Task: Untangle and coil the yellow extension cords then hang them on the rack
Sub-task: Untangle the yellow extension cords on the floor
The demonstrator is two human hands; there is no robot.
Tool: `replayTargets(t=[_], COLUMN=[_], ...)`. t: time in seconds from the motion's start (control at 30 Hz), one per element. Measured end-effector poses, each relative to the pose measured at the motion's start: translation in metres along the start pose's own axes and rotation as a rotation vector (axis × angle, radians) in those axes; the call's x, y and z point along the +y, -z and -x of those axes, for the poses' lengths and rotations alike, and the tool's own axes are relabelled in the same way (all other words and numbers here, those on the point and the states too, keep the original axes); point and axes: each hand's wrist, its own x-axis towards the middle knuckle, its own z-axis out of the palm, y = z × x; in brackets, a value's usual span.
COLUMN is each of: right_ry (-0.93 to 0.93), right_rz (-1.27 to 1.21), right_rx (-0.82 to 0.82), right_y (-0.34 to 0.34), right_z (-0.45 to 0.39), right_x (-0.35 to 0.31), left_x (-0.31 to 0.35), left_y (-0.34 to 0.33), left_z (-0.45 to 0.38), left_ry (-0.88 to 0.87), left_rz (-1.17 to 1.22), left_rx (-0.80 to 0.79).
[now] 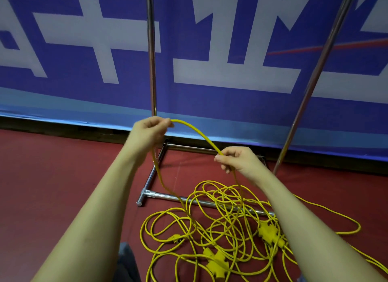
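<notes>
Both forearms reach forward; left hand (150, 128) and right hand (235, 158) each grip the arched yellow cord (197, 132).

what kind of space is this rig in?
Probably an indoor hall or event venue, not a home: red carpet floor, a big blue printed banner along the wall, and a bare chrome rack standing over the tangled yellow cords.

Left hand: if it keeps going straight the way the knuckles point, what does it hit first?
Probably the rack's left upright pole, just beyond the left hand gripping the yellow cord; the blue banner lies behind. Depth is unclear.
</notes>
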Motion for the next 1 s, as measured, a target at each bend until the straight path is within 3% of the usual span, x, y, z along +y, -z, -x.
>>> replayTargets(t=[0.17,0.3,0.47,0.63,0.8,1.0], right_ry=[0.023,0.069,0.086,0.104,0.09,-0.059], right_rz=[-0.02,-0.006,0.038,0.051,0.038,0.036], right_rx=[0.063,0.061,-0.06,-0.07,-0.057,-0.054], right_y=[0.008,0.003,-0.008,-0.015,-0.014,0.0], right_z=[0.0,0.001,-0.001,-0.001,-0.002,0.003], right_x=[0.006,0.0,-0.013,-0.021,-0.012,0.014], left_x=[-0.009,-0.01,-0.003,-0.002,0.004,-0.007], left_y=[0.014,0.009,0.008,-0.017,-0.022,-0.009], left_z=[0.0,0.001,0.005,0.016,0.012,0.003], left_ry=[0.066,0.109,0.037,-0.001,-0.101,-0.111], left_rz=[-0.188,-0.134,-0.282,-0.399,-0.363,-0.305], left_rx=[-0.046,-0.107,-0.257,-0.363,-0.125,0.164])
